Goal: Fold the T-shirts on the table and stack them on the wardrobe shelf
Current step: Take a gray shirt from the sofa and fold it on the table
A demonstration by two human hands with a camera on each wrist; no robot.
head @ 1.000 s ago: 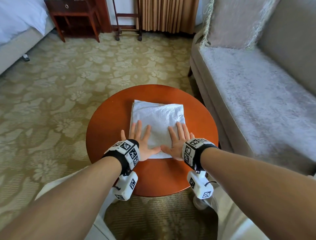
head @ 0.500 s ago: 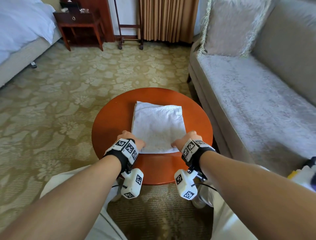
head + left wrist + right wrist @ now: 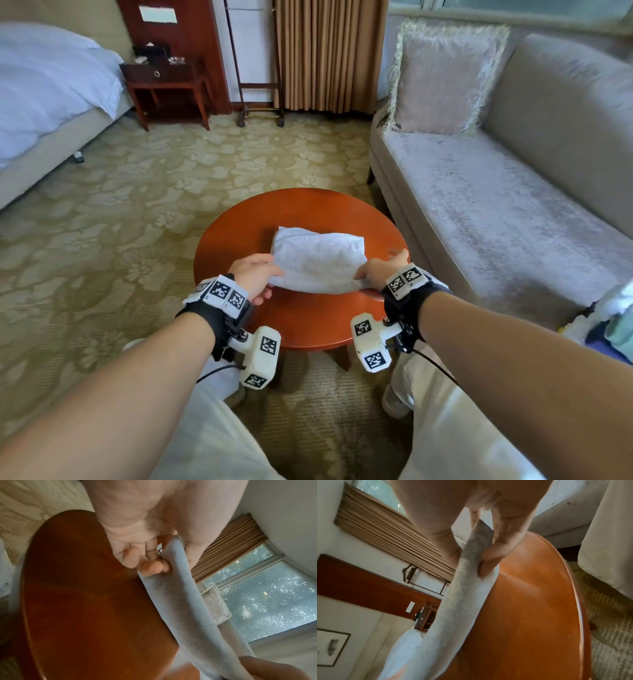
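Observation:
A folded white T-shirt (image 3: 318,262) hangs just above the round reddish wooden table (image 3: 239,236), lifted at its near edge. My left hand (image 3: 255,277) grips its near left corner, with the fingers (image 3: 150,568) curled under the cloth (image 3: 180,601) and the thumb on top. My right hand (image 3: 378,270) pinches the near right corner, fingers (image 3: 494,555) curled beneath the cloth (image 3: 462,595). The far edge of the shirt still droops toward the table. No wardrobe shelf is in view.
A grey sofa (image 3: 496,212) with a fringed cushion (image 3: 445,75) stands right of the table. A bed (image 3: 48,102) and a dark nightstand (image 3: 168,89) are at the far left, a curtain (image 3: 325,51) at the back. Patterned carpet (image 3: 120,222) surrounds the table. Colourful items (image 3: 606,318) lie at the right edge.
Both hands went from pressing flat on the folded shirt to gripping its near corners, and have lifted it off the table. The head has risen and looks further into the room.

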